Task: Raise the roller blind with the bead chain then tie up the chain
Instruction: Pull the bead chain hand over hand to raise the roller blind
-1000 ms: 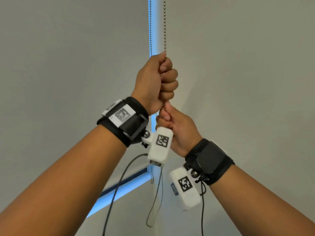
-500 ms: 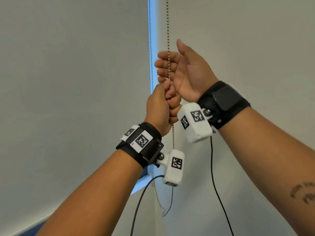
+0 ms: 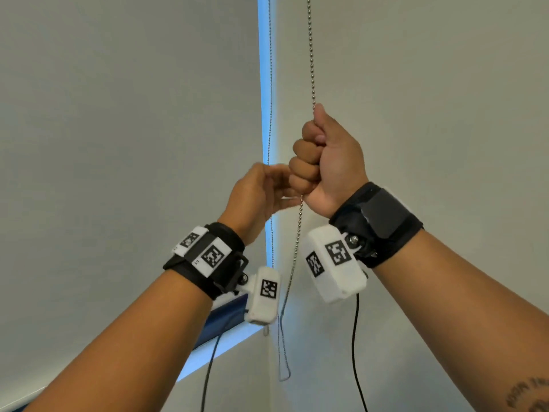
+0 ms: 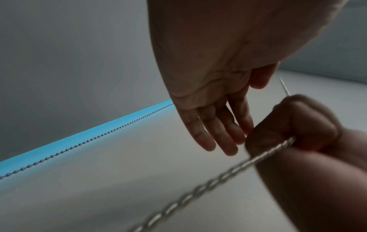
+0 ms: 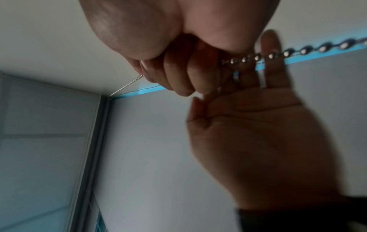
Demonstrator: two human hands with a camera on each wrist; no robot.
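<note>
**Now our right fist holds the bead chain, our left hand open beside it**

Broadly, we face the grey roller blind (image 3: 124, 144), which fills the left side of the head view; its bottom edge runs slantwise toward the lower left corner, with a bright blue strip of window (image 3: 219, 349) showing beneath it. A narrow blue gap also runs down the blind's right edge, and to the right of that stands a pale wall (image 3: 430, 114).

Our two forearms rise from the lower corners, each with a black wrist strap carrying a white camera block.

Our right hand (image 3: 329, 162) is the higher one, closed in a fist around the front strand of the bead chain (image 3: 310, 55), thumb on top. That strand comes down taut from the top edge into the fist and leaves it below, hanging past the wrist to a loop near the bottom of the view.

Our left hand (image 3: 258, 194) sits just beside and below the right, its fingers (image 4: 218, 135) straight and relaxed, gripping nothing; their tips lie close against the right fist. The rear strand of the chain runs down along the blue gap, behind the left hand.
</note>
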